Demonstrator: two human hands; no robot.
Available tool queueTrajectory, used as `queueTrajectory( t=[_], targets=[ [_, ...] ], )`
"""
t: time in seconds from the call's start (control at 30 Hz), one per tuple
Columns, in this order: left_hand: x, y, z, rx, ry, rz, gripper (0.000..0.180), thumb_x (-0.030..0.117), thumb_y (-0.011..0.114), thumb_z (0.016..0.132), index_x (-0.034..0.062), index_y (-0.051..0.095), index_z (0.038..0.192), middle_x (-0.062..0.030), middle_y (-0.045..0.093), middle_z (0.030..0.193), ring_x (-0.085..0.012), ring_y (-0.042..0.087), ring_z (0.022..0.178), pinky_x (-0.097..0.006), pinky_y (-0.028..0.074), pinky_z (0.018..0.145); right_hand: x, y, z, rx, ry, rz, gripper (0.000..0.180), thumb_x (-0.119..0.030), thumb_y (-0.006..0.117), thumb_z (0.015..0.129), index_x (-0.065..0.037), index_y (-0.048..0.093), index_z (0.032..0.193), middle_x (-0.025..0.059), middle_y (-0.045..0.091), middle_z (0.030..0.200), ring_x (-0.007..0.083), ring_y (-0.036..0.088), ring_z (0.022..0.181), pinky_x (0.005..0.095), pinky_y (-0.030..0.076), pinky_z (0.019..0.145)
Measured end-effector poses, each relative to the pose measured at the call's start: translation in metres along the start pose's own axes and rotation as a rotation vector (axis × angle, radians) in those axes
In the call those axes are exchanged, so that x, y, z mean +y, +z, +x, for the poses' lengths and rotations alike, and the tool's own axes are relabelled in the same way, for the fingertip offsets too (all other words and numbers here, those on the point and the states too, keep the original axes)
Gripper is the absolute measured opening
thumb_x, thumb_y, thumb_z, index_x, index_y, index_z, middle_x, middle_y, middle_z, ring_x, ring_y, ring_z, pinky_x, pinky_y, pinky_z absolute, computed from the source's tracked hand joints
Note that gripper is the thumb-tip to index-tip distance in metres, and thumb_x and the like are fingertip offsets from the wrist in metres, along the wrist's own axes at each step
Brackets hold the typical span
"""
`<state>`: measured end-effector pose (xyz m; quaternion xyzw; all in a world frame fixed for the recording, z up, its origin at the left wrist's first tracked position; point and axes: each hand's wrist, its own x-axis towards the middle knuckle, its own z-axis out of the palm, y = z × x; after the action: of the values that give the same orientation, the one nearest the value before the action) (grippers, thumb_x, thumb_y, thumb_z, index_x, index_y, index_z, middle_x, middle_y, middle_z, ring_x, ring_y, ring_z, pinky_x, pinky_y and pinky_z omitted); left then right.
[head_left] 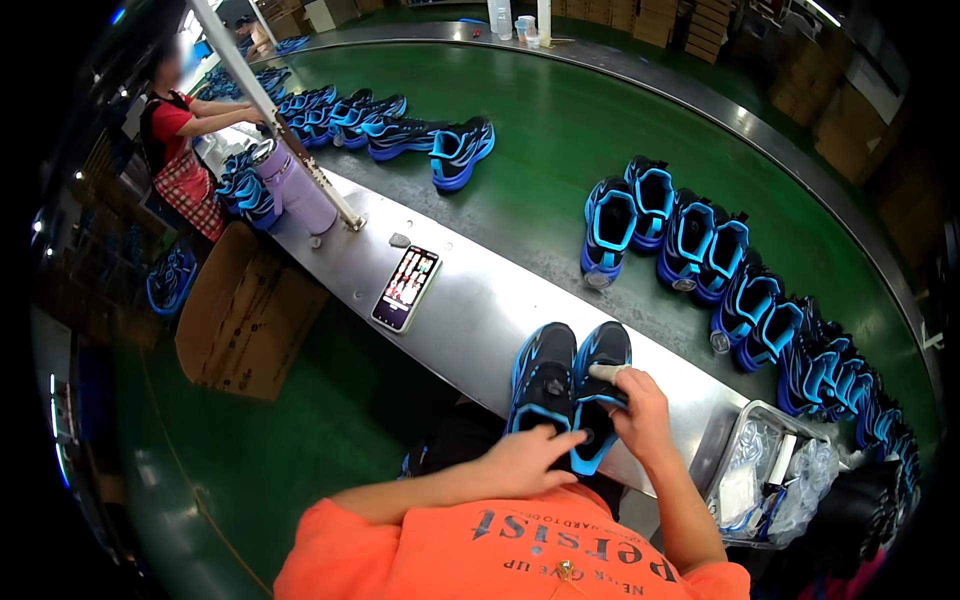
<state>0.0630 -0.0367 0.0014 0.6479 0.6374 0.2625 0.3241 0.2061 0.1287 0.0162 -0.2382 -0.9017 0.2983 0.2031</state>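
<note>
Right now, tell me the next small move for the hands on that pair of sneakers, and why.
Probably lift the pair of blue-and-black sneakers off the steel ledge toward the green conveyor belt. Both hands already rest on the pair, the left hand at the heels and the right hand on the right shoe, and other sneakers stand in rows on the belt.

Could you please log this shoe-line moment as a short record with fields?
Left hand: left hand rests on the heels of the pair of blue-black shoes
Right hand: right hand grips the right shoe's collar
Surface: steel ledge beside the green conveyor belt
Nearby: phone, purple bottle, wire basket
On belt: rows of matching shoes
</note>
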Motion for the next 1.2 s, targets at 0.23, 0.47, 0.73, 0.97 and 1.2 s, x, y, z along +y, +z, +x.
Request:
queueTrajectory(
  t=[0.23,0.47,0.73,0.97,1.2],
  targets=[
    [-0.005,-0.060,0.025,0.231,0.151,0.169,0.062,0.017,0.081,0.071,0.0139,0.058,0.129,-0.0116,0.057,0.121,-0.0342,0.050,0.112,-0.043,0.046,0.094,-0.015,0.001,-0.030,0.004,0.165,0.116,0.054,0.006,0.064,0.070,-0.013,0.066,0.120,0.0134,0.067,0.107,0.0335,0.065,0.098,0.0384,0.053,0.083],
    [-0.017,-0.008,0.015,0.176,0.105,0.222,0.045,0.006,0.073,0.071,0.0151,0.065,0.115,-0.0071,0.060,0.118,-0.0317,0.051,0.106,-0.043,0.045,0.093,-0.027,-0.016,-0.039,-0.060,0.384,0.143,0.051,0.001,0.071,0.070,-0.012,0.065,0.119,0.0144,0.065,0.107,0.0341,0.064,0.095,0.0398,0.054,0.082],
    [-0.012,0.012,0.002,0.390,0.229,0.347,0.020,0.002,0.063,0.073,0.0087,0.069,0.091,-0.0089,0.062,0.123,-0.0333,0.050,0.104,-0.043,0.043,0.090,-0.030,-0.008,-0.068,-0.096,0.114,-0.117,0.061,0.008,0.071,0.063,-0.010,0.063,0.120,0.0195,0.056,0.125,0.0391,0.059,0.109,0.0410,0.051,0.092],
    [0.012,0.002,0.013,0.558,0.014,0.113,0.061,-0.007,0.062,0.071,0.0120,0.060,0.129,-0.0182,0.052,0.134,-0.0362,0.055,0.095,-0.041,0.050,0.085,-0.033,-0.004,-0.070,-0.020,0.121,-0.086,0.061,0.004,0.065,0.072,-0.003,0.054,0.131,0.0263,0.052,0.131,0.0412,0.057,0.112,0.0436,0.052,0.088],
    [0.015,0.019,0.008,0.484,-0.088,0.279,0.046,0.003,0.070,0.074,0.0140,0.065,0.119,-0.0160,0.052,0.113,-0.0359,0.057,0.096,-0.044,0.048,0.083,-0.043,-0.006,-0.085,-0.010,0.235,0.145,0.058,0.008,0.065,0.082,-0.008,0.053,0.137,0.0307,0.037,0.139,0.0472,0.049,0.123,0.0447,0.045,0.103]
  ],
)
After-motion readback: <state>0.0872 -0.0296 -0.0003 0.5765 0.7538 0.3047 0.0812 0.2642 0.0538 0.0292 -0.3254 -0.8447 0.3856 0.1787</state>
